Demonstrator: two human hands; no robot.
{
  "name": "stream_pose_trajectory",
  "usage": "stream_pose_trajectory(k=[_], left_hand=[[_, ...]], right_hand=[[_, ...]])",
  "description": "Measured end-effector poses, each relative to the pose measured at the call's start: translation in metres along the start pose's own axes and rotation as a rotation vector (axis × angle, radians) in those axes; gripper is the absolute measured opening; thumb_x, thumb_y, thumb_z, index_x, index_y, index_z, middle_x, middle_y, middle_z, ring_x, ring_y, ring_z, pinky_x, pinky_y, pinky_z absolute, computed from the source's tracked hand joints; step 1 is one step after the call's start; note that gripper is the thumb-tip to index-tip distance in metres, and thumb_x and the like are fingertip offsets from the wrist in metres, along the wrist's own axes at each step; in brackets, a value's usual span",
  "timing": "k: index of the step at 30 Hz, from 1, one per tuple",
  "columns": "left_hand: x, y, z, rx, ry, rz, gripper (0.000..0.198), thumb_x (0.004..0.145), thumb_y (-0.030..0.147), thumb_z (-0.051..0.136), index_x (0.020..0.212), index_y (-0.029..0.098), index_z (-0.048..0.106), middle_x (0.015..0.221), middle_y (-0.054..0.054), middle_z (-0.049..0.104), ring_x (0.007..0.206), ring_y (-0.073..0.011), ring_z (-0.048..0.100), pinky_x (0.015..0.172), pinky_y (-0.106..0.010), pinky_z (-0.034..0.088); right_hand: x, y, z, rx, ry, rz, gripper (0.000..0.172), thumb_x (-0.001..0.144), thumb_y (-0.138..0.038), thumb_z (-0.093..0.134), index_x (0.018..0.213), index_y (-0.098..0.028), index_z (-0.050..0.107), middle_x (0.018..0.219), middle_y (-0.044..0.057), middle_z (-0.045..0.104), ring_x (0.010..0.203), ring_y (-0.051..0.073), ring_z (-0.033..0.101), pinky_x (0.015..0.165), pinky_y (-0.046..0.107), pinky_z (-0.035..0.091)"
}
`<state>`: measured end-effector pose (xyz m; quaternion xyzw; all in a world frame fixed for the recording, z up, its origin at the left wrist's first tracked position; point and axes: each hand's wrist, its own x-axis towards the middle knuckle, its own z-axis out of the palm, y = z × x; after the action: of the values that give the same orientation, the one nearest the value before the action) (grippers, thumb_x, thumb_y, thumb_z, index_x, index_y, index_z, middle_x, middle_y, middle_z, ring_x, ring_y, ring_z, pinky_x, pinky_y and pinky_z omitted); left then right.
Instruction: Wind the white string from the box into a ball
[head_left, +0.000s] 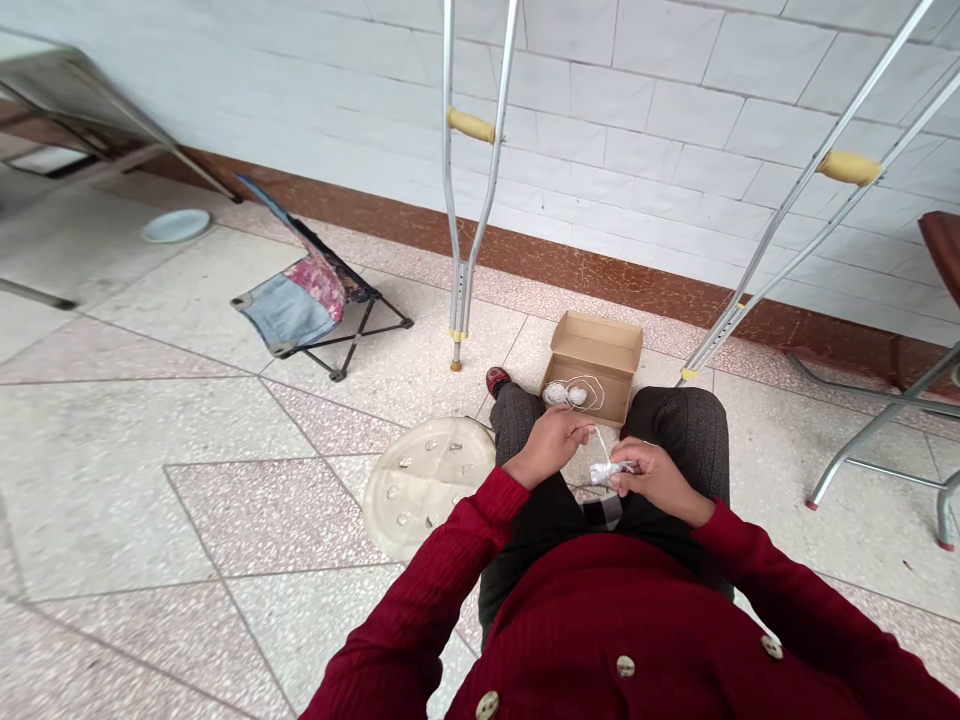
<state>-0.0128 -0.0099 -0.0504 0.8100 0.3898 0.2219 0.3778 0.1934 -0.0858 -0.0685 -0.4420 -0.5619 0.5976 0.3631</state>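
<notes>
I sit with my knees apart, wearing a dark red buttoned top. My left hand [551, 440] is closed in a pinch on a white thread [602, 443] that runs down to a small white bundle [606, 470]. My right hand [654, 478] is closed around that white bundle, just above my lap. A loose coil of white thread [571, 393] lies in an open cardboard box [596, 345] on the floor in front of my knees.
A round pale tray [420, 500] with several small pieces lies on the floor at my left. Two crutches [466, 200] [795, 200] lean on the tiled wall. A low folding stool [307, 290], a white plate [176, 226] and metal chair legs [885, 440] stand around.
</notes>
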Motion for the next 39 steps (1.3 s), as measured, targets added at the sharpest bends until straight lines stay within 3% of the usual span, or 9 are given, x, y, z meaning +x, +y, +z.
stream_pose_trajectory(k=[4,8,11,15,23,28,31,35,39], left_hand=[[-0.005,0.01,0.028,-0.125,-0.126,-0.066,0.036,0.094,0.028,0.048,0.064,0.016,0.063,0.067,-0.001,0.063,0.068,-0.0139,0.057,0.071,-0.024,0.043],[-0.014,0.026,0.042,0.004,-0.195,0.005,0.037,0.095,0.024,0.048,0.06,0.017,0.058,0.059,0.001,0.061,0.062,-0.0119,0.055,0.085,-0.026,0.044],[-0.015,0.024,0.024,0.162,-0.118,0.074,0.032,0.094,0.022,0.048,0.065,0.017,0.061,0.065,0.0,0.065,0.066,-0.013,0.057,0.101,-0.033,0.038],[-0.01,0.01,0.002,0.184,0.018,0.047,0.03,0.096,0.023,0.046,0.072,0.018,0.064,0.074,-0.001,0.068,0.075,-0.0149,0.06,0.105,-0.036,0.035],[-0.008,0.03,0.04,-0.031,-0.188,0.013,0.036,0.093,0.024,0.049,0.06,0.017,0.058,0.061,0.001,0.06,0.064,-0.0125,0.055,0.077,-0.024,0.044],[-0.009,0.023,0.014,0.083,-0.039,0.079,0.03,0.094,0.021,0.047,0.068,0.018,0.061,0.066,0.001,0.064,0.066,-0.0134,0.055,0.104,-0.036,0.035],[-0.009,0.013,0.012,-0.005,-0.027,-0.003,0.034,0.095,0.024,0.044,0.068,0.017,0.062,0.068,0.0,0.064,0.069,-0.0139,0.057,0.092,-0.031,0.042],[-0.014,0.019,0.034,-0.154,-0.129,-0.063,0.039,0.096,0.029,0.044,0.065,0.016,0.062,0.068,0.0,0.064,0.069,-0.013,0.058,0.071,-0.022,0.044],[-0.018,0.032,0.04,-0.017,-0.186,0.019,0.037,0.094,0.026,0.047,0.061,0.017,0.06,0.058,0.002,0.059,0.063,-0.0122,0.055,0.087,-0.026,0.044]], right_hand=[[0.016,-0.029,-0.017,0.099,0.207,-0.023,0.027,0.073,-0.036,0.077,0.089,-0.017,0.067,0.076,0.002,0.063,0.055,0.013,0.059,0.05,0.026,0.049],[0.042,-0.012,-0.038,-0.163,0.4,0.005,0.019,0.074,-0.034,0.074,0.078,-0.017,0.067,0.066,0.001,0.059,0.051,0.012,0.054,0.045,0.024,0.043],[0.032,0.013,-0.028,-0.312,0.232,0.012,0.014,0.07,-0.027,0.075,0.068,-0.017,0.066,0.074,0.002,0.057,0.056,0.011,0.054,0.046,0.022,0.043],[0.0,0.006,-0.004,0.044,-0.012,0.125,0.02,0.072,-0.033,0.076,0.079,-0.018,0.066,0.08,0.001,0.057,0.055,0.012,0.058,0.044,0.024,0.046],[0.033,-0.025,-0.038,-0.095,0.373,-0.022,0.015,0.074,-0.029,0.074,0.079,-0.017,0.065,0.069,0.0,0.058,0.051,0.011,0.053,0.044,0.023,0.042],[0.008,0.009,-0.015,-0.193,0.055,0.017,0.011,0.069,-0.022,0.075,0.071,-0.017,0.065,0.079,0.001,0.057,0.057,0.01,0.056,0.047,0.021,0.044],[-0.006,-0.01,-0.005,0.078,-0.035,0.071,0.02,0.072,-0.031,0.076,0.081,-0.018,0.064,0.085,0.002,0.059,0.053,0.011,0.058,0.045,0.024,0.047],[0.015,-0.042,-0.026,0.078,0.27,-0.001,0.022,0.074,-0.033,0.075,0.084,-0.018,0.063,0.069,0.0,0.06,0.053,0.013,0.058,0.048,0.026,0.047],[0.041,-0.022,-0.041,-0.309,0.464,-0.056,0.008,0.074,-0.02,0.068,0.072,-0.017,0.061,0.073,0.001,0.057,0.055,0.012,0.053,0.05,0.024,0.044]])
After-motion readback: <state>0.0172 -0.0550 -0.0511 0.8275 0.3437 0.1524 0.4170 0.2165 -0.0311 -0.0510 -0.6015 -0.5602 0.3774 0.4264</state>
